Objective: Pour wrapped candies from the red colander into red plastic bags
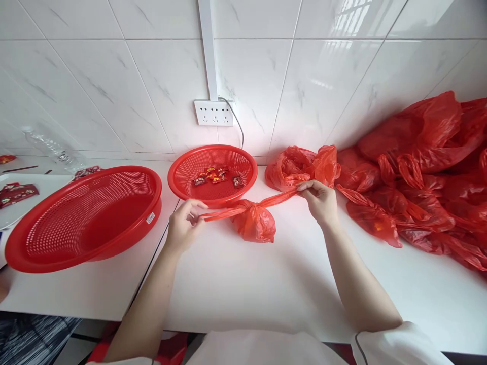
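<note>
Head shows two hands (184,224) (319,203) holding one bag (256,225), plus two baskets (110,220) (207,192).

A small bag (255,224) was held by its stretched handles (279,198) between the left hand (184,226) and the right hand (321,204); wrapped packets (200,181) were contained in the far basket (213,193), and red bags (429,137) were heaped at right.

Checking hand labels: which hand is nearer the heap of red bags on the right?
Right. The right hand is just left of the heap of red bags; the left hand is farther left, beyond the small bag held between them.
</note>
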